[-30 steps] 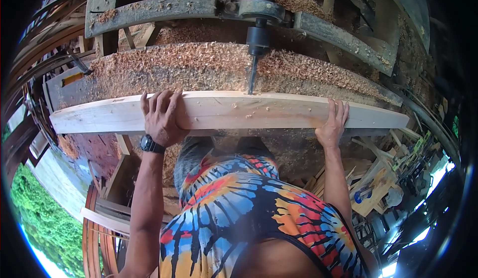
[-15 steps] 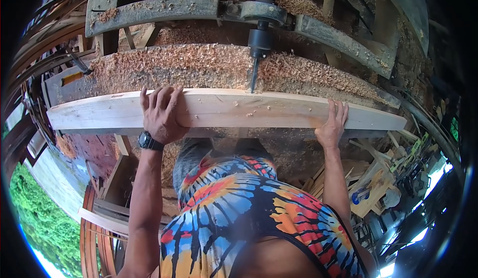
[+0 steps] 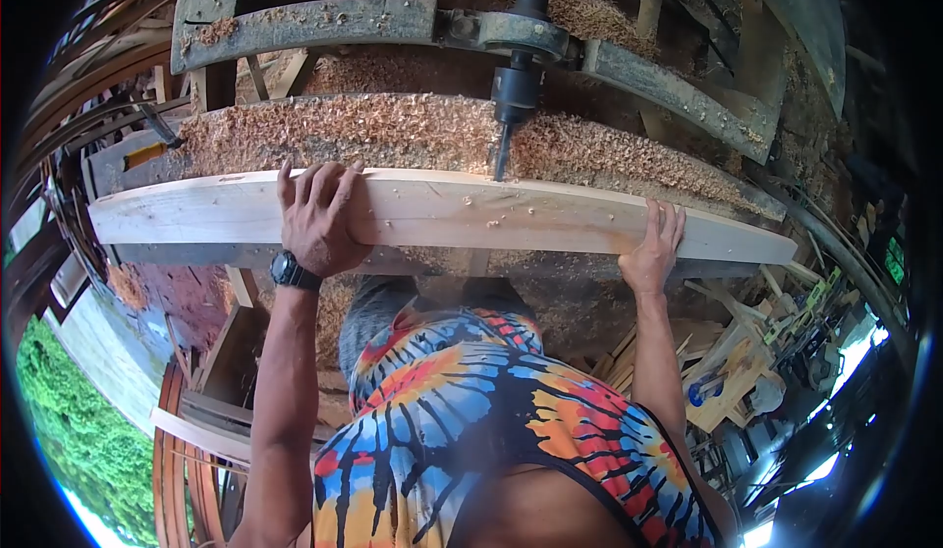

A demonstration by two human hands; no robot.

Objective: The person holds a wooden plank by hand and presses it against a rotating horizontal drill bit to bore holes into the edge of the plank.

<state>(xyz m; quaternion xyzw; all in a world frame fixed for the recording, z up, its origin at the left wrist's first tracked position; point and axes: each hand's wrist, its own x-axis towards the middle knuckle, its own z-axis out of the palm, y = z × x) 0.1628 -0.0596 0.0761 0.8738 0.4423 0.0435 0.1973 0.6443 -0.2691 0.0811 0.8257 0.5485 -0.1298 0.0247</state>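
Note:
A long pale wooden board (image 3: 471, 209) stretches across the view, resting on a grey table edge. My left hand (image 3: 322, 216), wearing a black watch (image 3: 293, 270) on its wrist, grips the board left of the middle with its fingers hooked over the far edge. Toward the right end, my right hand (image 3: 651, 246) clasps it the same way. Between the hands, a drill bit (image 3: 504, 147) meets the board's far edge, its tip hidden there. The bit sits in a dark chuck (image 3: 515, 96) on a horizontal shaft.
Wood shavings (image 3: 373, 121) are heaped behind the board. Farther back runs a curved wooden frame (image 3: 314, 29) around the shaft. A hammer (image 3: 157, 136) lies at the left. Scrap wood and tools (image 3: 732, 381) clutter the lower right, and long strips are stacked at the left.
The board has shifted slightly toward the chuck, and a little less of the bit shows. Both hands keep their places on the board. The camera view has moved slightly.

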